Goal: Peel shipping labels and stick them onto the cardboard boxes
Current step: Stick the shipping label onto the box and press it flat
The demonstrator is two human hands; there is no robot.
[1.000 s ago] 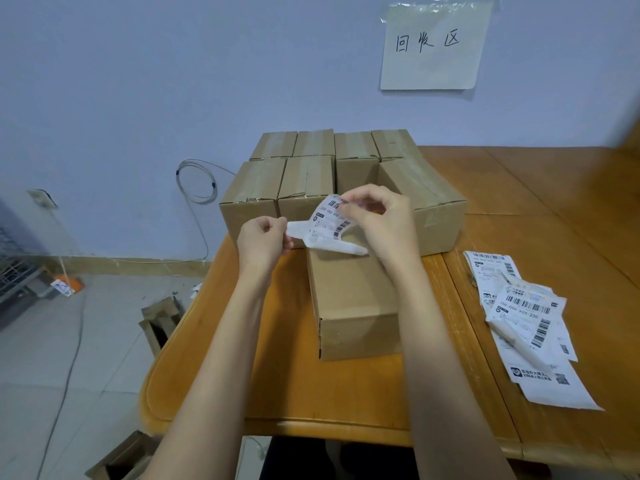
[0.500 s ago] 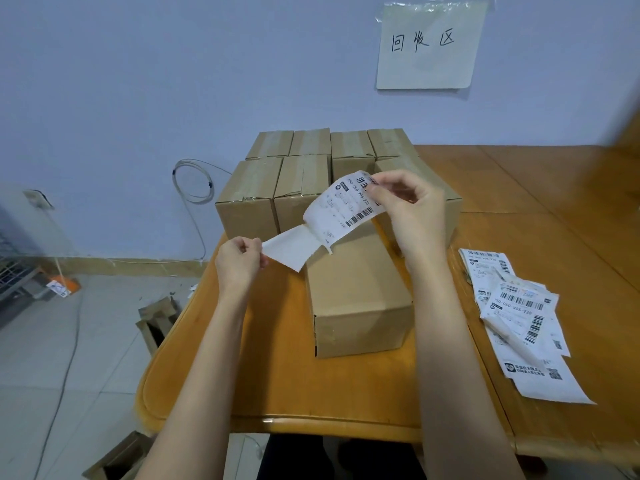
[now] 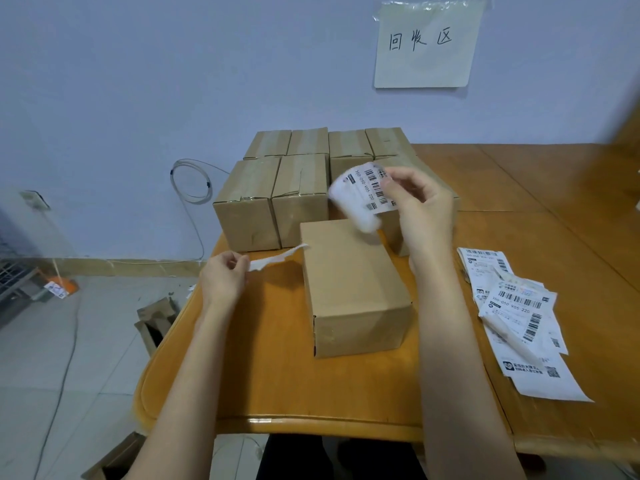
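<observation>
Cardboard box (image 3: 353,285), centre frame, long axis running away from viewer, top bare. Right hand (image 3: 420,206), just above its far end, pinches curled shipping label (image 3: 363,195). Left hand (image 3: 223,275), left of box, pinches backing strip (image 3: 277,259).

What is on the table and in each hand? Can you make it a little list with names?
left hand: pinches the peeled backing strip
right hand: holds the curled shipping label, barcode showing, above the box
nearest cardboard box: alone in front, top bare
stacked boxes: taped shut, by the wall
spare labels: loose pile on the right
table: orange wood
wall sign: handwritten paper
</observation>
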